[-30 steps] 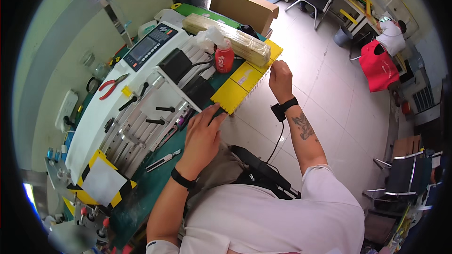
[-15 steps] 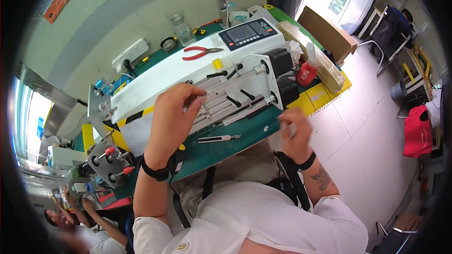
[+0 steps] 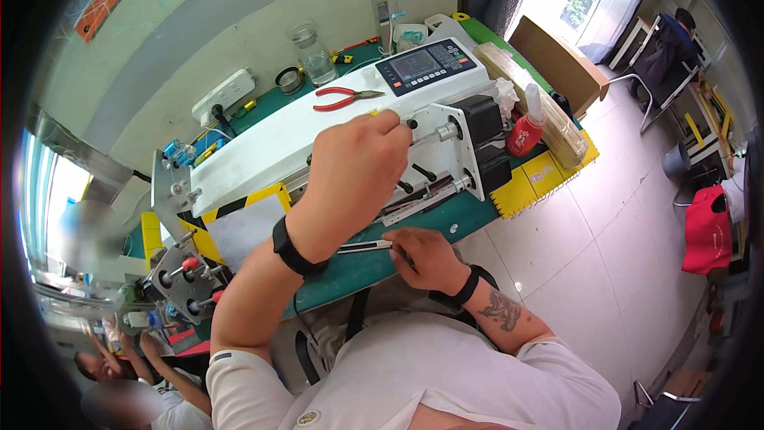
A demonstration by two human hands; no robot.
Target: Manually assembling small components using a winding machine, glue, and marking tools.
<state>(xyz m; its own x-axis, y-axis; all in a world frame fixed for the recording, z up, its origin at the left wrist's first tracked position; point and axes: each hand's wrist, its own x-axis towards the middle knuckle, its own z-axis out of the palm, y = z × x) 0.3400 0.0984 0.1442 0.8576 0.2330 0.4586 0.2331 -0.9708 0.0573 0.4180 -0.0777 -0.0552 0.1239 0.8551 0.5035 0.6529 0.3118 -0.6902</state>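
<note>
My left hand [image 3: 362, 163] reaches over the rails of a white bench machine [image 3: 263, 143], its fingers curled together at a small yellow piece [image 3: 374, 113]. Most of that piece is hidden behind the fingers. Down at the front edge of the green bench, my right hand [image 3: 428, 259] closes round one end of a slim silver utility knife [image 3: 364, 247]; the knife's other end points left along the mat. Red-handled pliers [image 3: 338, 98] lie on the machine's white top, just beyond my left hand.
A control panel [image 3: 426, 66] sits on the machine, with black motors [image 3: 481, 123] at its right end. Beside them stands a red bottle [image 3: 525, 131]. A glass jar [image 3: 314, 56] and a power strip [image 3: 227, 95] are behind. Another person [image 3: 143, 406] works at lower left.
My left hand has moved forward and right, onto the small yellow piece. My right hand has come left from beside the bench to the utility knife and closed on its end.
</note>
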